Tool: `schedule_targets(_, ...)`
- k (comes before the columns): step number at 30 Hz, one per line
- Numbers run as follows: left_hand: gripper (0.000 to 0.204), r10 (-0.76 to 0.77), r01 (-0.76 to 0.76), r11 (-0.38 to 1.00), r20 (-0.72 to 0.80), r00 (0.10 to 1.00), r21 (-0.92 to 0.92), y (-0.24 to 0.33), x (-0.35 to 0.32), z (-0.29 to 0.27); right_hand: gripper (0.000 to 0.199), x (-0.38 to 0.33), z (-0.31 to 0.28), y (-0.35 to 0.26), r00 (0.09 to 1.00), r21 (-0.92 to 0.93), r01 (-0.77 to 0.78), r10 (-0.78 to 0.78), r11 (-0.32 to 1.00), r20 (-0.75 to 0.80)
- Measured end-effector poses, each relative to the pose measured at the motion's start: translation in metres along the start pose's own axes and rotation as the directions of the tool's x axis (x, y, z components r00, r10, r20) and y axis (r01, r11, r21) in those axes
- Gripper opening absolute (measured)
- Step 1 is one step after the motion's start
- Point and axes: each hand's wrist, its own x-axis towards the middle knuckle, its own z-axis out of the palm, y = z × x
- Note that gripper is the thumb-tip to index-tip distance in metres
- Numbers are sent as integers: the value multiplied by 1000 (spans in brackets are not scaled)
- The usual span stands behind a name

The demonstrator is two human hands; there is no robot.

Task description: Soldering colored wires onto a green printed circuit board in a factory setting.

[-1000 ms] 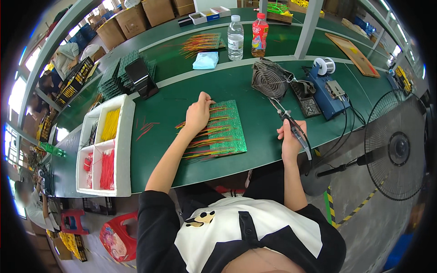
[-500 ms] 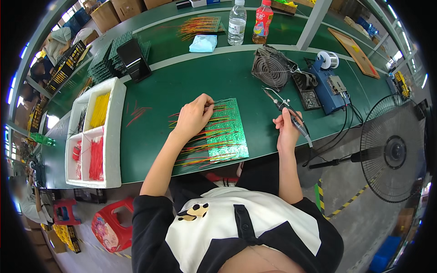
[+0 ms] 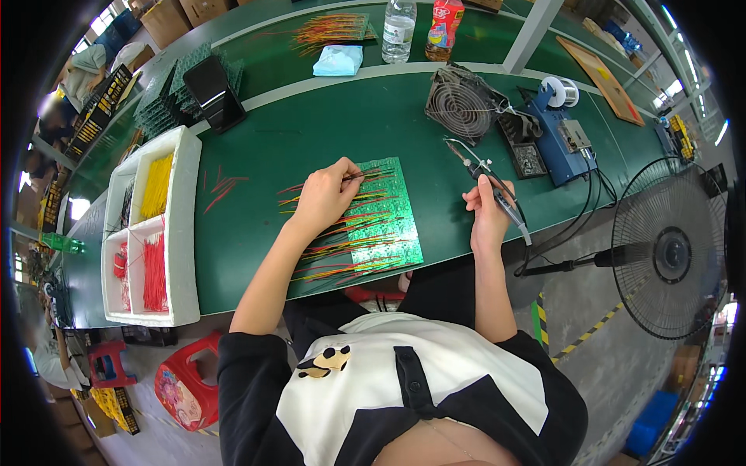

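The left hand point(image 3: 325, 196) rests on a green circuit board point(image 3: 385, 213) that lies flat on the green surface point(image 3: 311, 132), right in front of the person. Its fingers are curled and pinch a thin wire point(image 3: 365, 175) near the top of the board. Lots of red, yellow and orange wires stick out from the left side of the board. The right hand point(image 3: 488, 213) is just to the right of the board, not touching it. It is closed around a soldering iron point(image 3: 491, 186), held like a pen, with the tip pointing up and away from the person. A dark cord point(image 3: 559, 233) runs from the iron toward a blue soldering station point(image 3: 563, 140) farther back on the right. Beside the station sits a small grey fan point(image 3: 460, 101) and a roll of solder wire point(image 3: 561, 89). To the left, well apart from the board, is a white foam tray point(image 3: 183, 225) with boxes of yellow and red wires in it. A few loose red wires point(image 3: 221, 186) lie between the tray and the board. At the back stand a clear bottle point(image 3: 399, 27) and a red bottle point(image 3: 443, 23), with a light blue cloth point(image 3: 338, 60) near them. A big black floor fan point(image 3: 668, 248) stands on the floor at the right, and a red stool point(image 3: 186, 384) is under the surface
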Motion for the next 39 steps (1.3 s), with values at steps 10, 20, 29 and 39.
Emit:
schedule_targets(10, 14, -76, 77, 997, 21, 997, -18, 1, 1, -1, 15, -9, 4, -5, 1000, -25, -23, 23, 999, 3)
schedule_targets(20, 13, -65, 65, 997, 14, 998, -35, -3, 1, 2, 17, -24, 9, -4, 973, -77, -88, 102, 993, 205)
schedule_targets(29, 13, -43, 43, 999, -1, 999, -19, -3, 1, 2, 18, -25, 7, -4, 959, -107, -82, 108, 991, 261)
schedule_targets(39, 13, -34, 34, 999, -5, 999, -25, -1, 1, 3, 19, -25, 8, -4, 952, -103, -86, 112, 991, 286)
